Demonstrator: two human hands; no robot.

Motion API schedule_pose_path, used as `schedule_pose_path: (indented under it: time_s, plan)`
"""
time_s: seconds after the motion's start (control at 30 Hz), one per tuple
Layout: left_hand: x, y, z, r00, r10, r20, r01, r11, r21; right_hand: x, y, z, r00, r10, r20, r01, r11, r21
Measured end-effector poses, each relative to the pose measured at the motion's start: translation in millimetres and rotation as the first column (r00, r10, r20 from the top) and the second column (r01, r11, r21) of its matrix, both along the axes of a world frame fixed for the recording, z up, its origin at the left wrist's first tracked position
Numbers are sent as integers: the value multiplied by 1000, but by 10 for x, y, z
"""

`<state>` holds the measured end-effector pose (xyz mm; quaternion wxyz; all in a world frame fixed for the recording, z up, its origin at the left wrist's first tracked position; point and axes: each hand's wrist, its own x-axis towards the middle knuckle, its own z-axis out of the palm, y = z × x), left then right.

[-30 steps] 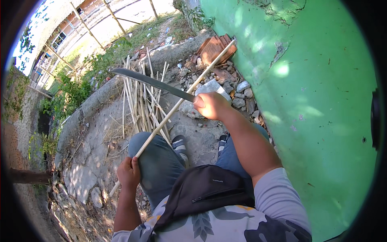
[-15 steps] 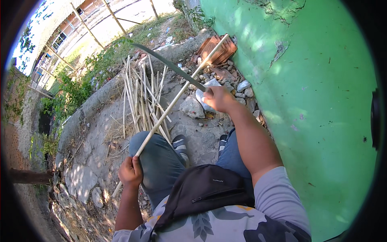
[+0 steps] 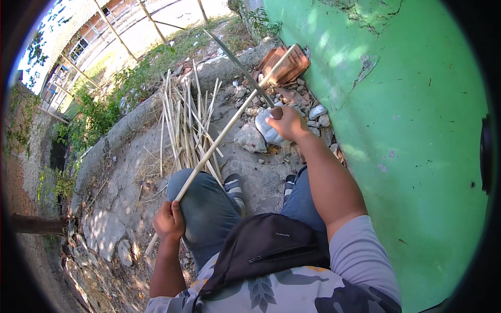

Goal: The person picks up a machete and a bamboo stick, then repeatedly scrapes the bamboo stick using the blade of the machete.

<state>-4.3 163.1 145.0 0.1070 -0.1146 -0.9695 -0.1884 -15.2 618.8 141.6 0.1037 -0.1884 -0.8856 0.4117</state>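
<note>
My left hand point(image 3: 169, 221) is closed round the lower part of a long pale wooden stick point(image 3: 223, 134), beside my left knee. The stick slants up and away to the right, across my knee, its far end by some clay tiles. A machete point(image 3: 241, 68) with a long dark blade is gripped by its brown handle in my right hand point(image 3: 288, 123). Its blade points up and to the left and crosses the stick near the stick's far part; whether they touch I cannot tell. Beyond my left knee lies a pile of split pale sticks point(image 3: 187, 122).
A green wall point(image 3: 412, 172) with chipped plaster rises along my right. Stones point(image 3: 249, 138) and stacked reddish tiles point(image 3: 286, 63) lie at its foot. A low concrete kerb point(image 3: 122, 128) curves round the left, with green plants point(image 3: 94, 117) behind it.
My right hand has turned the machete, so its tip swung up and to the right and the blade stands steeper. My left hand and the stick stay nearly in place.
</note>
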Motion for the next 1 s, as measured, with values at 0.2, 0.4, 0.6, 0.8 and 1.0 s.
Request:
schedule_pose_path:
  time_s: [0.2, 0.4, 0.6, 0.8, 1.0]
  plan:
    - [27, 19, 90, 1000, -25, 10, 25, 999, -24, 77, -328, 143, 945, 322, 58, -326, 916, 232]
    - [-3, -33, 60, 998, -60, 33, 58, 997, 60, 114, -319, 241, 876, 441, 196, -482, 815, 321]
    - [-34, -44, 4, 998, -51, 33, 49, 997, 66, 24, 302, -32, 987, -113, -117, 115, 993, 18]
    - [-14, -54, 103, 996, -71, 61, 63, 991, 114, 48, 20, 157, 999, 35, 26, -36, 998, 58]
    - [-46, -107, 35, 995, -78, 65, 71, 993, 92, 142, -251, 539, 886, 386, 257, -458, 816, 353]
